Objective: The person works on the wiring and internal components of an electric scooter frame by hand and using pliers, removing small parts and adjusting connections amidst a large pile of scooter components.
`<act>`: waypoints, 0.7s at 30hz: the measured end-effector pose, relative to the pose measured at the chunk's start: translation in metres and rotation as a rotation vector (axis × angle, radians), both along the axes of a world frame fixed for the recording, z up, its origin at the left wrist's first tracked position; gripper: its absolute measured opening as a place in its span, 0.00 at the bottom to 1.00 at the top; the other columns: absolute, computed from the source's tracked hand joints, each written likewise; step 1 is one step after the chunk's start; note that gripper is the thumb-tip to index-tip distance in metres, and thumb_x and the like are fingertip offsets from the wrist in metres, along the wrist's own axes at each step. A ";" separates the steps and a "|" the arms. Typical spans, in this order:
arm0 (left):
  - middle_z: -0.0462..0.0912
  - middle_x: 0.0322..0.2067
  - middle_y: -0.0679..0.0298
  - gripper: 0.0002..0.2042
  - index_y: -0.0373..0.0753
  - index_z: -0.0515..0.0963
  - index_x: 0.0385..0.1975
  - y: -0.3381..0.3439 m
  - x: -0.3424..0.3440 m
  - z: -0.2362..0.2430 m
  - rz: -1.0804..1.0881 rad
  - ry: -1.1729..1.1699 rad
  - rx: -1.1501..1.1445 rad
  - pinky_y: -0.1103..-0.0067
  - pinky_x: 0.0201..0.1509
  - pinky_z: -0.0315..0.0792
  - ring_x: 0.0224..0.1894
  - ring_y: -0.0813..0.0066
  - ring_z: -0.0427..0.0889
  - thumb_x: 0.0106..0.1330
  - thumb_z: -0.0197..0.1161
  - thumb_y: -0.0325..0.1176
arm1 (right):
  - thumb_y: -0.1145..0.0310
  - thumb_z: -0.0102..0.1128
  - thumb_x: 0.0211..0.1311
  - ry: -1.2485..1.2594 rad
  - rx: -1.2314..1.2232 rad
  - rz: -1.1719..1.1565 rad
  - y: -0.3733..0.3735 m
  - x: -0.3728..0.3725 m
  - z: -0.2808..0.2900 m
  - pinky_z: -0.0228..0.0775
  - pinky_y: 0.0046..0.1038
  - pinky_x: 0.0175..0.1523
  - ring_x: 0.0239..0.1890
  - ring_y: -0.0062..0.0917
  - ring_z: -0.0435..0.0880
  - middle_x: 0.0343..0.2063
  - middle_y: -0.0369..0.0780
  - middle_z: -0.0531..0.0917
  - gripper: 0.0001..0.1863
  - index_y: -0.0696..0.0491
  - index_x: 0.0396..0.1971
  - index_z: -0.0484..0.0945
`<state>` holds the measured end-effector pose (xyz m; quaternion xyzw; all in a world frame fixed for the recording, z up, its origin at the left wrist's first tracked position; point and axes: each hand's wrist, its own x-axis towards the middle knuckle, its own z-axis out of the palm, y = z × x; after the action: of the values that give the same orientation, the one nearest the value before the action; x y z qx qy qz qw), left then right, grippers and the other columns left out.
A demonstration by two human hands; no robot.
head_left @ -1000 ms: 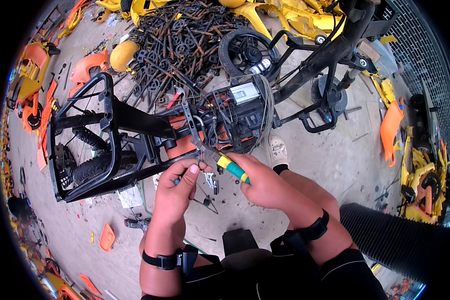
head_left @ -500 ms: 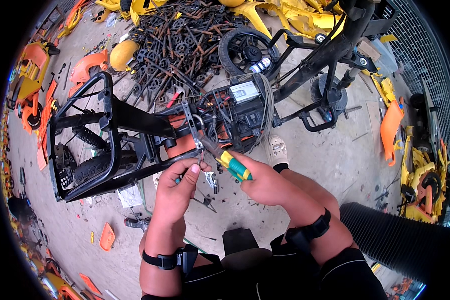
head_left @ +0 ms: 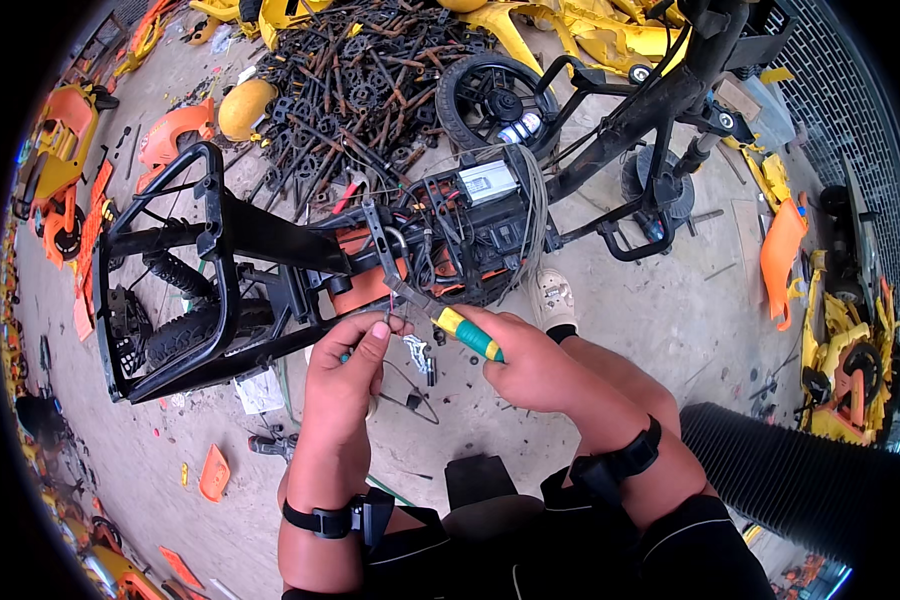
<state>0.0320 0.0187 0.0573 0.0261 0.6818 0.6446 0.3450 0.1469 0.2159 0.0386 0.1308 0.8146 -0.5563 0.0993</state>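
My right hand (head_left: 532, 362) is closed around pliers (head_left: 478, 340) with green and yellow grips and a dull metal head. Their handles sit close together, and their jaws point up and left toward the frame's lower bar. At the jaws a thin reddish wire runs down to my left hand (head_left: 346, 370), which pinches it between thumb and forefinger. A dark cable with a small black connector (head_left: 413, 401) hangs in a loop below that hand. Just beyond both hands lies a black vehicle frame (head_left: 280, 235) with exposed wiring and a silver box (head_left: 488, 182).
A heap of rusty metal parts (head_left: 355, 100) rises behind the frame, beside a loose wheel (head_left: 495, 105). Yellow and orange body panels (head_left: 785, 255) lie around the floor. A ribbed black hose (head_left: 770, 480) is at lower right, and a power tool (head_left: 273, 445) lies at left.
The plier handles have come together, and the head has shifted slightly up and left. My left hand has moved a little left, and the cable loop below it now hangs more open.
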 end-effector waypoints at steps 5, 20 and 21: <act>0.87 0.40 0.63 0.11 0.35 0.82 0.44 0.000 0.000 -0.001 -0.017 0.001 -0.006 0.89 0.24 0.59 0.19 0.90 0.63 0.75 0.59 0.36 | 0.84 0.53 0.50 0.049 0.155 0.038 -0.001 -0.002 -0.001 0.70 0.42 0.53 0.48 0.47 0.77 0.46 0.50 0.81 0.40 0.52 0.69 0.65; 0.88 0.40 0.63 0.11 0.35 0.81 0.45 0.000 0.000 -0.008 -0.054 0.003 0.043 0.89 0.24 0.59 0.20 0.90 0.64 0.75 0.58 0.36 | 0.84 0.55 0.50 0.159 0.302 0.025 -0.010 -0.001 -0.006 0.66 0.42 0.60 0.54 0.43 0.75 0.51 0.45 0.78 0.41 0.51 0.69 0.64; 0.88 0.40 0.63 0.11 0.35 0.81 0.45 0.000 0.001 -0.010 -0.054 0.002 0.051 0.89 0.24 0.60 0.21 0.90 0.64 0.75 0.58 0.35 | 0.84 0.55 0.50 0.167 0.303 0.018 -0.010 0.000 -0.007 0.66 0.42 0.60 0.54 0.43 0.75 0.51 0.45 0.78 0.41 0.51 0.69 0.64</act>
<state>0.0326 0.0189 0.0476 0.0540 0.6646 0.6520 0.3609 0.1465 0.2056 0.0319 0.0905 0.8957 -0.4352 0.0153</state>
